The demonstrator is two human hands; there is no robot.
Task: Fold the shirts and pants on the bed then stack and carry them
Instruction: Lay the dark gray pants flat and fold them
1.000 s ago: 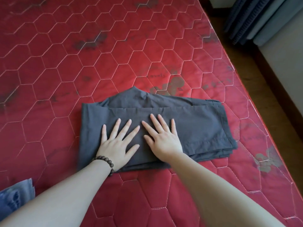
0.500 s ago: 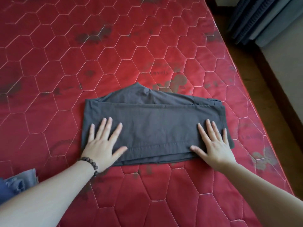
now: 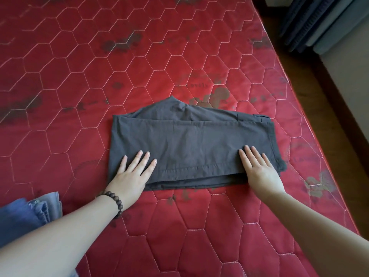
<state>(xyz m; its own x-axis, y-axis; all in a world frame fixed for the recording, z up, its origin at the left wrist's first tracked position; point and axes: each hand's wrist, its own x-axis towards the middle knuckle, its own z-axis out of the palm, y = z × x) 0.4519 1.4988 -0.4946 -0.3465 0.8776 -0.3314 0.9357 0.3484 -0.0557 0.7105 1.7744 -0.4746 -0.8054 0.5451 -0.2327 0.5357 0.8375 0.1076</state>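
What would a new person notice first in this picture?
The dark grey folded pants lie in the middle of the red quilted mattress. The left hand and right hand press flat on their near corners. Blue folded denim lies at the lower left edge.

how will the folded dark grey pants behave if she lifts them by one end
Probably floppy: the folded dark grey pants are thin cloth in loose layers, so the unsupported end would likely sag and unfold. They look light, lying flat under the left hand and right hand. Pushed, they would likely bunch up on the quilted mattress.
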